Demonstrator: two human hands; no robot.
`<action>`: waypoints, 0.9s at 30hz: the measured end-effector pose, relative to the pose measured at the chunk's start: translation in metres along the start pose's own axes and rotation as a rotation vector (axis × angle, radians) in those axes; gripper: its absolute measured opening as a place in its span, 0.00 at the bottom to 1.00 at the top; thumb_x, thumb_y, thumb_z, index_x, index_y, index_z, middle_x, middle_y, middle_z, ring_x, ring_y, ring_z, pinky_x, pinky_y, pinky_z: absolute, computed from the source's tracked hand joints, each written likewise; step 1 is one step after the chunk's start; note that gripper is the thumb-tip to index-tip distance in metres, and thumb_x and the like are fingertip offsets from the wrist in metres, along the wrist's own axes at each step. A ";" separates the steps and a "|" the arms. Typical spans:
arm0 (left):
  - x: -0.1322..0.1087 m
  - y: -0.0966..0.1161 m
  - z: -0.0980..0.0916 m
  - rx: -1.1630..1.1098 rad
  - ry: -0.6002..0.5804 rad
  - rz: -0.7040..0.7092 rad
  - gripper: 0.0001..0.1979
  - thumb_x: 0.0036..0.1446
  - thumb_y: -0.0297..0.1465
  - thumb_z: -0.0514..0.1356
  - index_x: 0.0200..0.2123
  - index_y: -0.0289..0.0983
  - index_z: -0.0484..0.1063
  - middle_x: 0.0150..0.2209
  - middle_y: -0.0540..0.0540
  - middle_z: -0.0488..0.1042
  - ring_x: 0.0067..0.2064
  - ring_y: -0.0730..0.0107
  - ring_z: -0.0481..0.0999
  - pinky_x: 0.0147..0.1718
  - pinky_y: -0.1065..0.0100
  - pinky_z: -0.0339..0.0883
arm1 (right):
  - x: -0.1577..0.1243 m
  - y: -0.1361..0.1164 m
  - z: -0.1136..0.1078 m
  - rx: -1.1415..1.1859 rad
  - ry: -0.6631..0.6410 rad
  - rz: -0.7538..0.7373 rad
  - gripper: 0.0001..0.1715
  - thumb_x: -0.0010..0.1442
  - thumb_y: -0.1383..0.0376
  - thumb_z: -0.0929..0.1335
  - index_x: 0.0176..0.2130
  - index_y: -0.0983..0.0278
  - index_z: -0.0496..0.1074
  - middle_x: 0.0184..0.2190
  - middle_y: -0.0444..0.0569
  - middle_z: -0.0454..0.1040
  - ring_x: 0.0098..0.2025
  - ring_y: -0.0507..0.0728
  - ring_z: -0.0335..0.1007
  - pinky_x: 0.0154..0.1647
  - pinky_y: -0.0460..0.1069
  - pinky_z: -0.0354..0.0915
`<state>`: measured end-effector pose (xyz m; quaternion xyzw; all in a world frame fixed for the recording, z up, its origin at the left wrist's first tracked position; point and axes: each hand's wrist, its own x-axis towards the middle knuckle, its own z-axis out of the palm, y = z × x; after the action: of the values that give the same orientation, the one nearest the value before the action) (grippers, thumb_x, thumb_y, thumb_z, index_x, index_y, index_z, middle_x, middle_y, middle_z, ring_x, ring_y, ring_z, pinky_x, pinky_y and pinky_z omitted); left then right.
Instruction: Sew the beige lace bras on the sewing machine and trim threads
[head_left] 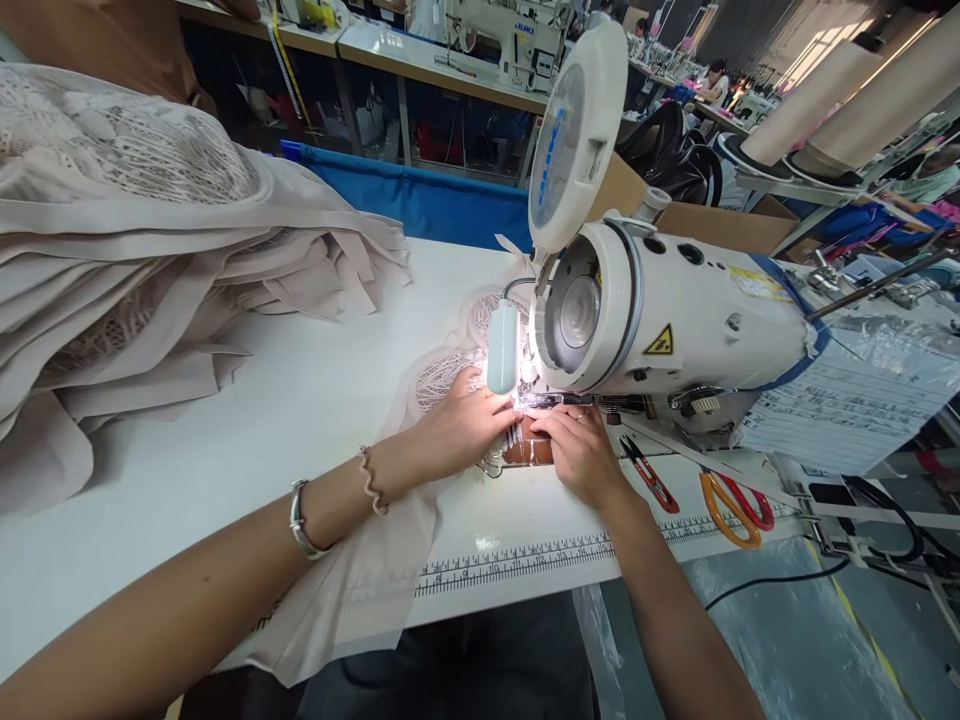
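Observation:
A pale beige lace garment piece lies at the needle area of a white sewing machine, its sheer end hanging over the table's front edge. My left hand rests on it left of the needle, fingers closed on the fabric by the presser foot. From the right, my right hand has its bent fingers together at the fabric edge beside the foot; the fingertips are partly hidden. Bright light falls on the stitching spot from a small pale-green lamp just above my left fingers.
A tall pile of beige lace pieces covers the table's left side. Red thread snips and orange-handled scissors lie right of my right hand. A printed ruler runs along the front edge. The machine's round cover stands raised.

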<state>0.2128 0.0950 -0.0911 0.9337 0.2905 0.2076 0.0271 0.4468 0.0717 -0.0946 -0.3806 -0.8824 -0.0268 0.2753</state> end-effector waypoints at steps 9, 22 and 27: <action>0.000 -0.009 0.001 -0.035 -0.065 -0.085 0.23 0.68 0.17 0.43 0.54 0.36 0.72 0.45 0.43 0.80 0.43 0.62 0.78 0.64 0.43 0.44 | -0.031 -0.003 -0.047 -0.230 -0.089 0.313 0.12 0.71 0.63 0.61 0.36 0.60 0.70 0.31 0.49 0.75 0.36 0.60 0.72 0.39 0.53 0.66; 0.001 -0.012 0.000 -0.160 -0.036 -0.224 0.27 0.70 0.18 0.38 0.55 0.41 0.72 0.48 0.47 0.79 0.57 0.63 0.74 0.70 0.42 0.28 | -0.104 0.021 -0.063 -0.424 0.027 0.300 0.14 0.72 0.64 0.58 0.44 0.62 0.71 0.36 0.54 0.74 0.39 0.61 0.73 0.40 0.54 0.70; 0.002 -0.015 -0.001 -0.182 -0.058 -0.273 0.21 0.72 0.22 0.42 0.48 0.38 0.74 0.46 0.45 0.80 0.59 0.61 0.72 0.70 0.40 0.20 | -0.065 0.037 -0.049 -0.258 -0.013 0.285 0.14 0.71 0.66 0.57 0.44 0.62 0.70 0.36 0.54 0.77 0.35 0.60 0.76 0.37 0.53 0.70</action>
<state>0.2065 0.1084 -0.0920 0.8848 0.3939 0.2003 0.1480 0.5310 0.0424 -0.0923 -0.5341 -0.8105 -0.0981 0.2195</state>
